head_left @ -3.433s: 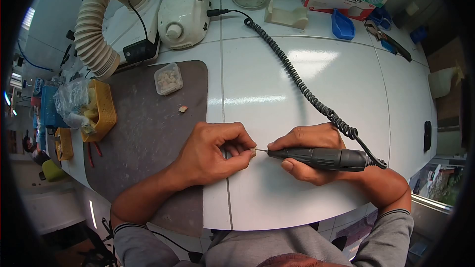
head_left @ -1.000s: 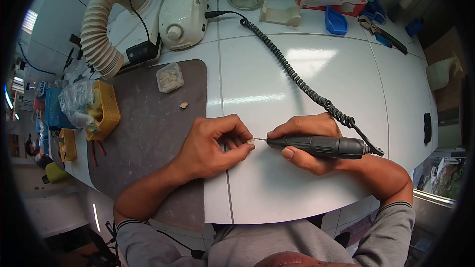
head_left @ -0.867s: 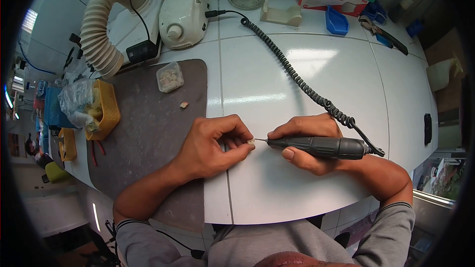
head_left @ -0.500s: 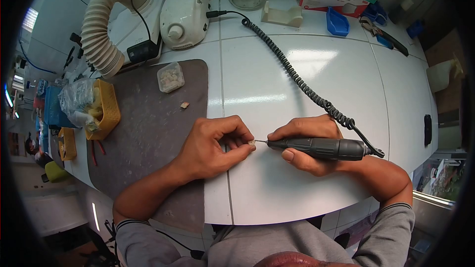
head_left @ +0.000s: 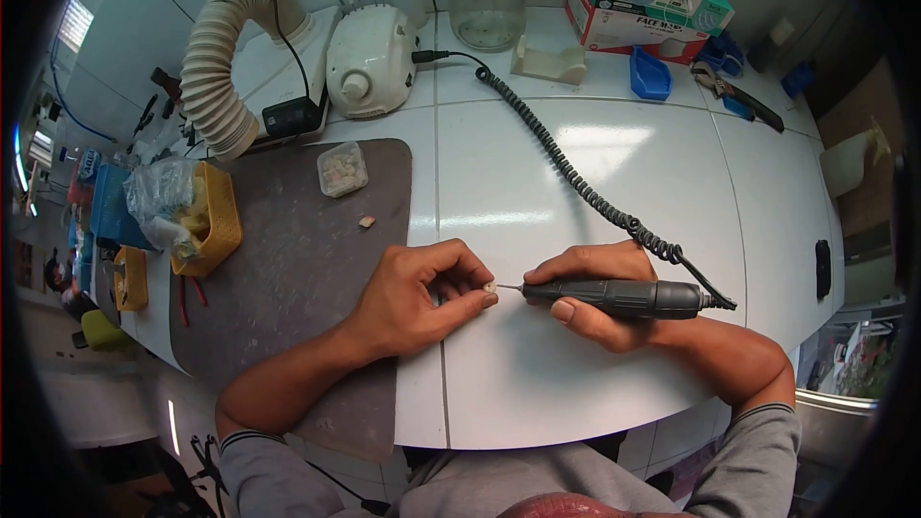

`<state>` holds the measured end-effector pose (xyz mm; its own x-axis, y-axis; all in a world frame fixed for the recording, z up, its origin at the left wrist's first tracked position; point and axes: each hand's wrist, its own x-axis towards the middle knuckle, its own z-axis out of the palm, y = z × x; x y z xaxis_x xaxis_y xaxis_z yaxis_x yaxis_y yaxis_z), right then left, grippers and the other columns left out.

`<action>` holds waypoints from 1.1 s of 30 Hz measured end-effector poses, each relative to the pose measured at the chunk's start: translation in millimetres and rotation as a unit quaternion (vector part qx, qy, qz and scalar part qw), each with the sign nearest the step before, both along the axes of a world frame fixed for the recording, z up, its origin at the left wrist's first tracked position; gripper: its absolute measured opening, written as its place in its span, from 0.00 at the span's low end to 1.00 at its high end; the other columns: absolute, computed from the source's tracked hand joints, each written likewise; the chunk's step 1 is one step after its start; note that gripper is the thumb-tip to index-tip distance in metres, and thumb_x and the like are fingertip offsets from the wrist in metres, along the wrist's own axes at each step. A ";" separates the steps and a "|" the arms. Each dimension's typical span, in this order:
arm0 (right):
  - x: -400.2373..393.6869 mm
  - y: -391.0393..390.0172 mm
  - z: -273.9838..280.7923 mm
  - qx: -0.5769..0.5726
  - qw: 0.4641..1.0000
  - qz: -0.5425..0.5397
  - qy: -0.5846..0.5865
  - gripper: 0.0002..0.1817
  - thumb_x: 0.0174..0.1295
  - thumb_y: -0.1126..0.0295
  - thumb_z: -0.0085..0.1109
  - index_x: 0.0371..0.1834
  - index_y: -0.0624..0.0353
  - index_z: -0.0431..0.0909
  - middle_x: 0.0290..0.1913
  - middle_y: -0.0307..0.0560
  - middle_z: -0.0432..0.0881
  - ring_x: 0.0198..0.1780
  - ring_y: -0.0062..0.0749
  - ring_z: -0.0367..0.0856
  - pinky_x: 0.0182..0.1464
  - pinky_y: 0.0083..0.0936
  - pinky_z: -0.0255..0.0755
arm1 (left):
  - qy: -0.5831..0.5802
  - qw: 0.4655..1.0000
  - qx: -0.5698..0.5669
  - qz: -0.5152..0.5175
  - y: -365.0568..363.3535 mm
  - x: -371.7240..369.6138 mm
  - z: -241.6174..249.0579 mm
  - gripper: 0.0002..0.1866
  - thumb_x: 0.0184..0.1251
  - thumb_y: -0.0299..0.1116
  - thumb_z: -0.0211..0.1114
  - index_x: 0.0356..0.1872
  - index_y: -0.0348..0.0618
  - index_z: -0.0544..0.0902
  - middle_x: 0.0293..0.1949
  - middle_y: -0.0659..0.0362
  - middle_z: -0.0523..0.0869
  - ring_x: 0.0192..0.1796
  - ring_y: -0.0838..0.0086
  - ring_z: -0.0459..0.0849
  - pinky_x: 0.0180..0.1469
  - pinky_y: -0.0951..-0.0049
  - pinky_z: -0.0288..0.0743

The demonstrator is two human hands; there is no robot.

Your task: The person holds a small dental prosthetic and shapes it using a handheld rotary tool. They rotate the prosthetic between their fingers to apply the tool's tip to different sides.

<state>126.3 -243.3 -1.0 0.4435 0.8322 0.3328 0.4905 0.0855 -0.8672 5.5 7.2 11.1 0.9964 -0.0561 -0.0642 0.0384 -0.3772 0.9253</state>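
Between the thumb and fingertips of my left hand (head_left: 432, 293) is a tiny cream-coloured piece (head_left: 490, 287), too small to name. My right hand (head_left: 600, 293) wraps round a black rotary handpiece (head_left: 628, 297), held level and pointing left. Its thin metal bit (head_left: 510, 287) reaches to the cream piece; whether the tip presses on it is too fine to tell. A coiled black cord (head_left: 566, 163) runs from the handpiece's rear up to a white control unit (head_left: 369, 62) with a dial.
On the dark mat (head_left: 288, 278) lie a small clear box of pale bits (head_left: 342, 170) and one loose chip (head_left: 366, 222). A yellow basket (head_left: 223, 221) and a ribbed hose (head_left: 216, 77) stand left. A glass jar (head_left: 486, 10), mask box (head_left: 633, 14) and pliers (head_left: 739, 96) line the back.
The whole view has shifted slightly, so the bench sits lower in it. Both hands keep their grip on the cream piece and the handpiece, almost unmoved.
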 end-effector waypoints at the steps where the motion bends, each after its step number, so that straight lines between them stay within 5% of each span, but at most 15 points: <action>1: -0.2 0.0 -1.2 0.002 1.000 0.000 0.008 0.18 0.66 0.65 0.67 0.54 0.66 0.88 0.38 0.55 0.94 0.35 0.38 0.95 0.42 0.30 0.89 | 0.005 1.000 -0.002 0.001 -0.5 -1.0 0.1 0.11 0.66 0.29 0.82 0.41 0.34 0.89 0.36 0.57 0.93 0.36 0.80 0.89 0.38 0.79 0.81; 33: -2.4 -1.8 -1.4 0.005 1.000 0.001 0.013 0.18 0.68 0.66 0.67 0.56 0.66 0.88 0.38 0.55 0.94 0.35 0.36 0.95 0.42 0.29 0.88 | -0.007 1.000 0.009 -0.007 -2.3 -1.5 -2.3 0.11 0.66 0.28 0.80 0.42 0.35 0.87 0.35 0.60 0.91 0.33 0.83 0.86 0.36 0.80 0.78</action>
